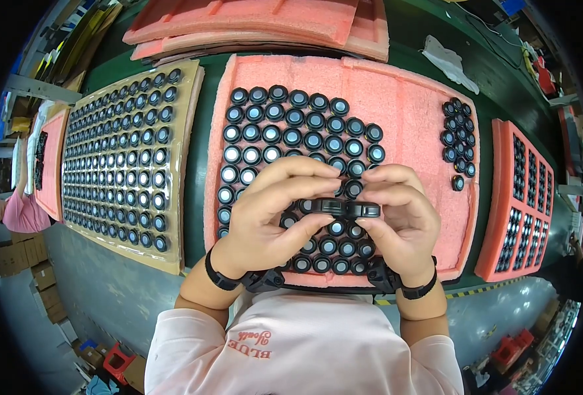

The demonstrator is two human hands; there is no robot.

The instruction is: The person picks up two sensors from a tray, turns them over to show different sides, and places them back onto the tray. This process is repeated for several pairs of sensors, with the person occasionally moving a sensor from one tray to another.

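Low over the pink foam tray, my two hands hold a pair of small black round parts edge-on, side by side and seemingly touching. The fingers and thumb of my left hand pinch the left black round part. Between the thumb and fingers of my right hand is the right black round part. Rows of similar black parts with silvery round centres lie on the tray under and beyond my hands, some hidden by them.
A loose cluster of black parts sits at the tray's right side. To the left is a cardboard-coloured tray filled with rows of them; at right stands a pink compartmented tray. Pink foam sheets are stacked behind. A person is at far left.
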